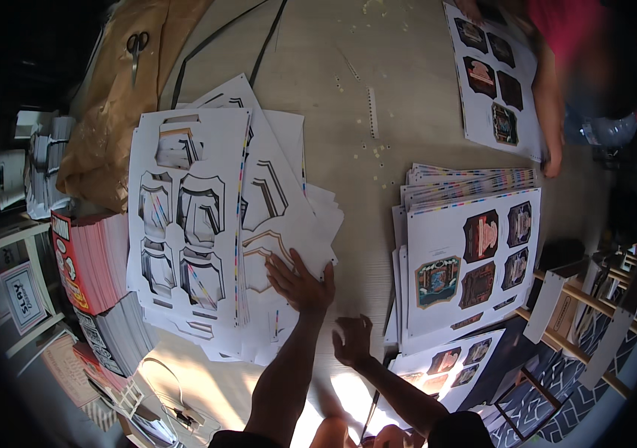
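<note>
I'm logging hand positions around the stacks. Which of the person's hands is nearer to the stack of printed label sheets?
Right. The right hand hovers open just left of the stack of printed label sheets; the left hand lies farther left, flat on the pile of punched-out sheets.

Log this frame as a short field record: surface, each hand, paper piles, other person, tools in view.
surface: pale table strewn with paper bits
left hand: flat, fingers spread, on the pile of punched-out white sheets
right hand: open, just above the table, holding nothing, between that pile and the stack of printed label sheets
other person: an arm resting on another printed sheet at the far right
tools: scissors on brown paper, far left
left edge: stacks of red and grey booklets
</note>
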The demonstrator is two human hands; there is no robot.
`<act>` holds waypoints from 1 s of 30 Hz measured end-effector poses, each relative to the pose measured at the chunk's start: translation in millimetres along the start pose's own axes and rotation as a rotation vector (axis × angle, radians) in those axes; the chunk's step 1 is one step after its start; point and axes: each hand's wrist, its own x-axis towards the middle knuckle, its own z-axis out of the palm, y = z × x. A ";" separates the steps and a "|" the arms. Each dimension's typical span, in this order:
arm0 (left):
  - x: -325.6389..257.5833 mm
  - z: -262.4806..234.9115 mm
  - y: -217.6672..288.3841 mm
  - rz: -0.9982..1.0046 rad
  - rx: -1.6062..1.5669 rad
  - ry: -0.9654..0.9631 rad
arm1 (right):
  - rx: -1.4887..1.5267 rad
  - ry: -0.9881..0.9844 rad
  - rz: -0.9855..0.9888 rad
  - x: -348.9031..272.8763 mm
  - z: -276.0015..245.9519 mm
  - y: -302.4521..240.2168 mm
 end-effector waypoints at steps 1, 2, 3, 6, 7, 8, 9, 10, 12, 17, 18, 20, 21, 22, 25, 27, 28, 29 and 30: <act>-2.9 1.1 0.9 0.009 -0.011 0.022 | 0.043 0.048 0.054 9.7 -7.8 -1.2; -2.3 2.4 0.5 -0.016 0.002 -0.005 | 0.078 0.162 0.010 48.4 -26.2 -11.3; -1.1 6.0 0.4 -0.019 0.013 0.004 | 0.094 0.210 -0.023 87.3 -41.1 -12.8; -3.4 11.1 -6.3 -0.020 0.052 0.007 | 0.049 0.382 -0.129 219.0 -66.1 1.9; -3.2 9.5 -6.2 -0.018 0.048 0.001 | 0.027 0.451 -0.154 264.6 -62.6 18.5; -2.6 9.0 -5.6 -0.016 0.044 -0.004 | 0.005 0.522 -0.178 310.3 -58.6 34.9; -2.9 9.0 -5.3 -0.014 0.042 -0.003 | -0.058 0.498 -0.141 352.4 -60.2 46.6; -2.7 8.5 -3.9 -0.010 0.035 -0.002 | -0.150 0.520 -0.131 391.4 -63.3 56.4; -0.7 8.8 -2.3 -0.004 0.034 0.002 | -0.284 0.437 -0.069 445.1 -71.4 75.5; -3.8 17.2 -2.3 0.019 0.030 0.018 | -0.534 0.331 0.149 504.5 -52.1 108.6; -1.8 13.6 0.1 0.018 0.063 0.027 | -0.566 0.345 0.174 515.1 -48.5 109.3; -3.2 12.2 -1.3 -0.014 0.086 -0.006 | -0.419 0.273 0.340 529.8 -53.0 92.2; -3.2 13.8 -2.5 -0.026 0.093 -0.014 | -0.335 0.237 0.418 536.7 -55.1 81.2; -3.2 14.2 -3.6 -0.025 0.084 -0.013 | -0.312 0.225 0.460 540.3 -54.9 73.9; -2.2 14.1 -1.7 -0.007 0.066 -0.005 | -0.267 0.217 0.565 547.2 -50.8 72.9; -0.3 12.1 -1.0 0.016 0.080 0.020 | -0.256 0.240 0.595 547.6 -47.9 75.7; -0.1 11.5 -0.9 0.019 0.081 0.028 | -0.265 0.221 0.584 547.5 -48.9 75.8; -0.5 10.9 -0.6 0.025 0.080 0.034 | -0.276 0.202 0.575 545.0 -50.4 76.8; -0.7 10.5 0.3 0.033 0.078 0.040 | -0.287 0.186 0.569 541.4 -52.6 78.6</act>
